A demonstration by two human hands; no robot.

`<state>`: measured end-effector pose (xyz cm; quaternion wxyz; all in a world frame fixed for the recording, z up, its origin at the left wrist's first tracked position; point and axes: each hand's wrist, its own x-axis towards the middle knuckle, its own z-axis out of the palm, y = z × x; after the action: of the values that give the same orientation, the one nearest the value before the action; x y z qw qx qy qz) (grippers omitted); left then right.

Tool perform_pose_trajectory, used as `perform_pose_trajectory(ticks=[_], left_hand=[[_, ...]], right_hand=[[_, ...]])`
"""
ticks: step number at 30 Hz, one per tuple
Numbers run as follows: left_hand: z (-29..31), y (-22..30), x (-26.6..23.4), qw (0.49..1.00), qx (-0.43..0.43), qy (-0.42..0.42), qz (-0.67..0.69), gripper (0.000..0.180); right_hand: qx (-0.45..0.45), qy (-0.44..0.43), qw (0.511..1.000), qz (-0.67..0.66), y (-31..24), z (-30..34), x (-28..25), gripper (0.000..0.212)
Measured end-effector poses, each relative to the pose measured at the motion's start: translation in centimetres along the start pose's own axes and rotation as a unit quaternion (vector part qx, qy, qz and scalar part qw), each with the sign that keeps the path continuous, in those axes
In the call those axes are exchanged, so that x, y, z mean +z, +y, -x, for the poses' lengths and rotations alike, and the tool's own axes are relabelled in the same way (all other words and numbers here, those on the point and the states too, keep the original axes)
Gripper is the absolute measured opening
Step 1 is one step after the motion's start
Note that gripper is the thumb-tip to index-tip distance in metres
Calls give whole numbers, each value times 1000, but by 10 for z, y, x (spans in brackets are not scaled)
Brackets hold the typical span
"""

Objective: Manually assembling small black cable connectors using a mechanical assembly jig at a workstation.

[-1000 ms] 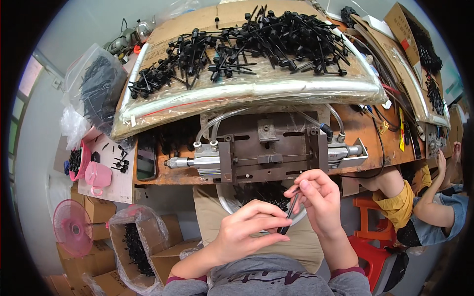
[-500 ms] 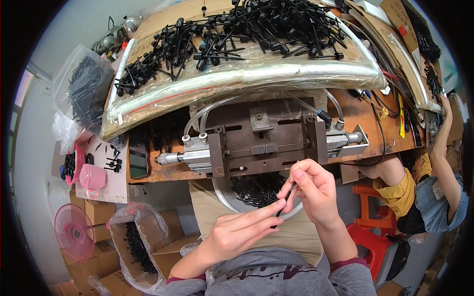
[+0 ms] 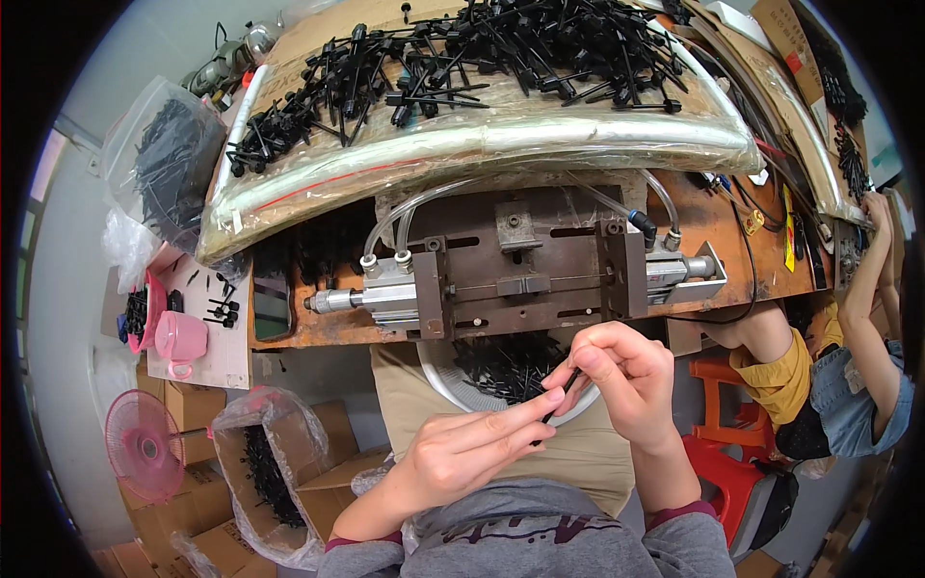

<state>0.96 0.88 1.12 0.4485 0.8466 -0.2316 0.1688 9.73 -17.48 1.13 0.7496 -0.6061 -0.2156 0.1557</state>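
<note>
A workbench of worn orange-brown wood (image 3: 754, 279) is occupied at its centre by a dark brown metal fixture (image 3: 472, 246), fitted with silver cylinders and clear tubing. On the far side a cardboard sheet, plastic-wrapped and edged in white (image 3: 337, 183), is heaped with slender black stemmed parts (image 3: 530, 48). A round white basin (image 3: 438, 382), filled with similar black pieces, is partly hidden below the bench's near edge. At left a pink mug (image 3: 180, 337) and a pink round-caged fan (image 3: 145, 445) are seen; at right, a red plastic stool (image 3: 718, 472) and a second person (image 3: 853, 385). A thin black rod-shaped part (image 3: 570, 382) is held slantwise, near the basin. Its far end is pinched between the right hand's (image 3: 626, 380) thumb and fingertips, brought together to its thickness. Its near end is touched by the left hand's (image 3: 462, 453) extended, adjoining fingers (whether these are clamped on it cannot be told, the thumb being hidden).
</note>
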Motion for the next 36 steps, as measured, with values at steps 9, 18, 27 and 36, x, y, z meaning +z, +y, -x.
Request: perform_pose_trajectory(ticks=[9, 18, 27, 36], left_hand=[[-1, 0, 1, 1000, -2, 3, 11, 28], [-3, -2, -1, 1000, -15, -6, 21, 26], [7, -6, 5, 999, 2, 27, -23, 22], [6, -4, 6, 997, 2, 51, -58, 31]], right_hand=[[-19, -14, 998, 59, -4, -1, -1, 12], [-3, -22, 999, 43, -1, -2, -2, 12], [140, -1, 976, -165, 11, -1, -4, 16], [157, -44, 976, -143, 15, 4, 1, 12]])
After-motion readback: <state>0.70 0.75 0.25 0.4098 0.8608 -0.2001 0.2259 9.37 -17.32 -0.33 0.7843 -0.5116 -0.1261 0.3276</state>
